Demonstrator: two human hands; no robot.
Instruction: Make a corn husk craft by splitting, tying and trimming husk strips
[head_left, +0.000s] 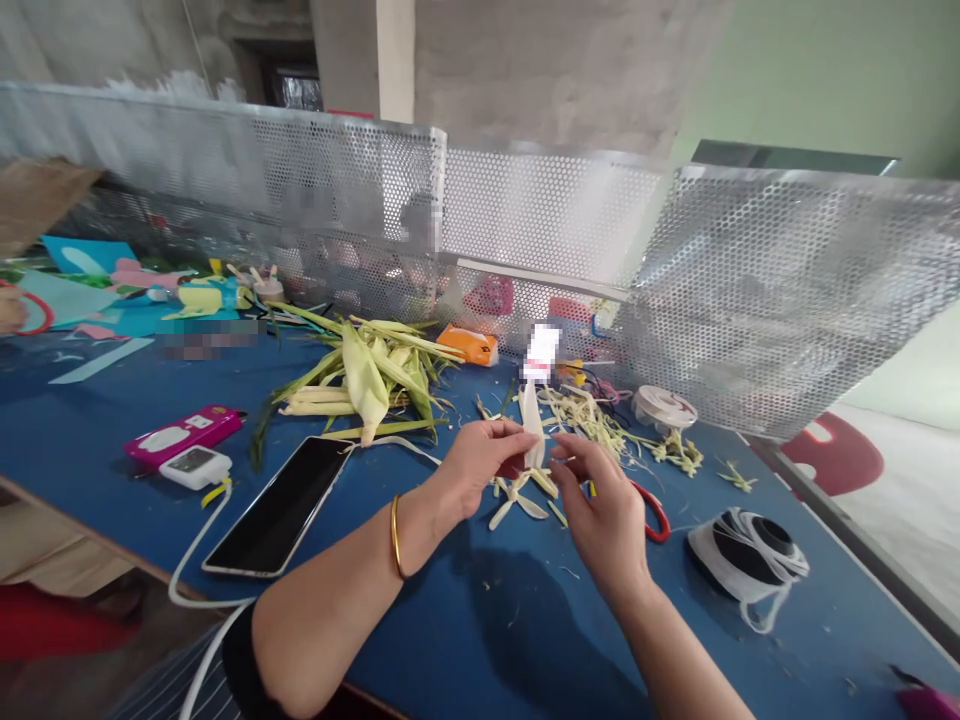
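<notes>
A pale corn husk strip stands upright over the table, pinched between thumb and fingers of my left hand. Close by on its right is my right hand, fingers curled and thumb near the index tip; anything thin between them is too small to make out. Below both hands lie small cut husk pieces, spread like petals. Red-handled scissors show partly behind my right hand. Beyond the hands, husk scraps are heaped.
On the blue table are a husk pile, an orange packet, a tablet-like device, a white charger on a magenta device, a yarn bundle and a tape roll. Perforated metal panels stand behind. Another person's hand is far left.
</notes>
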